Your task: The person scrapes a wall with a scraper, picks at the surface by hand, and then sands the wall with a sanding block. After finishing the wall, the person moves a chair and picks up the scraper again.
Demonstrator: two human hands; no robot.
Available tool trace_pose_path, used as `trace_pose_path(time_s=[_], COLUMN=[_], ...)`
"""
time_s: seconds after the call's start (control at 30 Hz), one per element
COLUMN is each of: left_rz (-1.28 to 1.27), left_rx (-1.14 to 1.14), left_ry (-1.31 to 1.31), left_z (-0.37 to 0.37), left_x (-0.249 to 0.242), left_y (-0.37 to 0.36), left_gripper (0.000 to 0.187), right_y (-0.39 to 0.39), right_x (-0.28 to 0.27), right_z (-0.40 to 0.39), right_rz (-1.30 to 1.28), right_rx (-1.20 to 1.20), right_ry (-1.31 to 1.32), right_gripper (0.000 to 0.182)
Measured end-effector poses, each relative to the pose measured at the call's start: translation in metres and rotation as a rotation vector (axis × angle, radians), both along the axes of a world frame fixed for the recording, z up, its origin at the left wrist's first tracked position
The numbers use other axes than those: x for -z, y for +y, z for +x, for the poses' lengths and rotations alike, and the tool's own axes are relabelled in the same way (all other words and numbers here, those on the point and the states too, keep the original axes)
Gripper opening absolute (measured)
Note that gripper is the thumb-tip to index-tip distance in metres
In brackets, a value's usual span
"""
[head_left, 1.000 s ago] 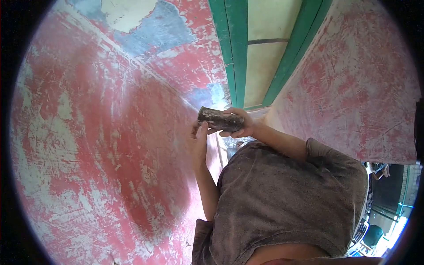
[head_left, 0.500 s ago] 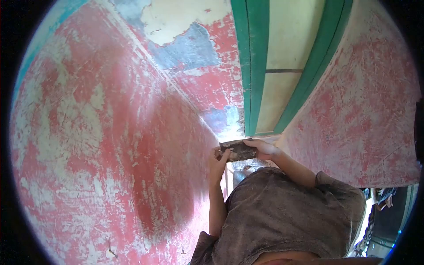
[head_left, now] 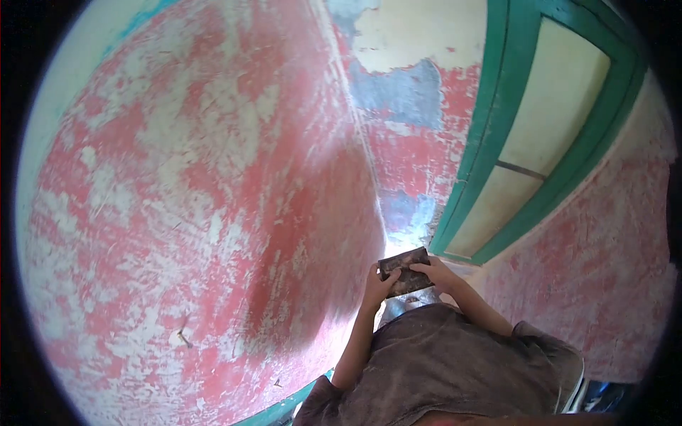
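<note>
A dark brown, worn rectangular sheet (head_left: 410, 277) that looks like sandpaper is held in front of my body, tilted with its right end higher. My left hand (head_left: 384, 281) grips its left end, the thumb lying across the face. On the opposite end, my right hand (head_left: 435, 272) has its thumb pressed on the surface. The fingers behind the sheet are hidden. Close to the left hand stands a wall (head_left: 213, 213) with patchy pink and whitish paint.
A green-framed panel (head_left: 490, 142) with cream inserts rises ahead on the right. Beside it is a wall strip with a grey-blue bare patch (head_left: 408, 92). Another pink wall (head_left: 568, 298) runs along the right. A small hook-like piece (head_left: 185, 336) sticks out of the left wall.
My view has swung toward the left wall, so the hands and sheet appear farther right and lower. The sheet is now more tilted, and the right thumb lies farther over its face.
</note>
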State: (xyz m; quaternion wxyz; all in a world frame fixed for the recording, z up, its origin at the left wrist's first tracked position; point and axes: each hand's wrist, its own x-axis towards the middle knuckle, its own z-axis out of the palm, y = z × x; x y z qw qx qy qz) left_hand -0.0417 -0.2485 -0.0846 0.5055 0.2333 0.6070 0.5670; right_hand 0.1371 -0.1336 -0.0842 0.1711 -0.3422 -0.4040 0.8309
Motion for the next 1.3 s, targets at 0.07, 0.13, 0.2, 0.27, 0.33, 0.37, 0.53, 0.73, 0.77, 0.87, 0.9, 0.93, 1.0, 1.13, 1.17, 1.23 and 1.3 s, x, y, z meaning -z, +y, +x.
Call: trace_pose_path(time_s=[0.07, 0.13, 0.2, 0.27, 0.33, 0.37, 0.53, 0.73, 0.77, 0.87, 0.9, 0.93, 1.0, 1.13, 1.17, 1.23, 1.3], left_rz=[0.038, 0.084, 0.081, 0.111, 0.109, 0.1, 0.083, 0.112, 0.097, 0.095, 0.102, 0.108, 0.111, 0.152, 0.147, 0.057, 0.11], left_rx=[-0.022, -0.01, -0.082, -0.097, -0.112, -0.141, -0.156, -0.111, -0.139, -0.162, -0.169, -0.175, -0.159, -0.098, -0.087, 0.123, 0.255], left_ry=[-0.007, 0.188, 0.21, 0.283, 0.34, 0.296, 0.213, 0.158, 0.101, -0.011, -0.021, -0.031, -0.014, -0.075, -0.08, -0.287, -0.177], left_z=[-0.004, -0.009, -0.006, -0.009, -0.012, -0.013, -0.022, -0.024, -0.021, -0.017, -0.018, -0.018, -0.019, -0.018, -0.019, -0.023, -0.024], left_x=[0.017, 0.025, 0.023, 0.021, 0.018, 0.02, 0.043, 0.048, 0.038, 0.029, 0.031, 0.033, 0.028, 0.041, 0.039, 0.035, 0.023], left_y=[-0.001, -0.002, -0.005, -0.007, -0.009, -0.01, -0.014, -0.02, -0.022, -0.025, -0.026, -0.027, -0.027, -0.027, -0.031, -0.037, -0.045], left_gripper=[0.06, 0.059, 0.057, 0.057, 0.055, 0.054, 0.051, 0.051, 0.051, 0.051, 0.051, 0.052, 0.055, 0.059, 0.059, 0.056, 0.056], right_y=[-0.001, -0.003, -0.005, -0.009, -0.012, -0.013, -0.017, -0.023, -0.026, -0.031, -0.035, -0.038, -0.044, -0.054, -0.057, -0.059, -0.065], right_x=[-0.003, 0.005, 0.0, -0.006, -0.012, -0.017, -0.013, -0.025, -0.031, -0.042, -0.048, -0.054, -0.056, -0.065, -0.07, -0.049, -0.051], right_z=[-0.004, -0.01, -0.016, -0.02, -0.025, -0.027, -0.036, -0.04, -0.04, -0.043, -0.043, -0.042, -0.042, -0.044, -0.044, -0.047, -0.044], right_rz=[0.137, 0.222, 0.367, 0.396, 0.425, 0.392, 0.36, 0.35, 0.308, 0.232, 0.23, 0.158, 0.084, 0.262, 0.327, 0.405, 0.485], right_rx=[-0.019, -0.047, -0.071, -0.081, -0.058, -0.055, -0.086, -0.134, -0.132, -0.069, -0.058, -0.05, -0.032, -0.084, -0.098, -0.063, -0.031], right_ry=[-0.135, -0.16, -0.184, -0.206, -0.183, -0.17, -0.122, -0.1, -0.047, 0.095, 0.094, 0.128, 0.159, 0.154, 0.119, 0.108, 0.092], right_gripper=[0.03, 0.029, 0.029, 0.029, 0.029, 0.03, 0.033, 0.036, 0.045, 0.056, 0.056, 0.061, 0.066, 0.068, 0.069, 0.073, 0.077])
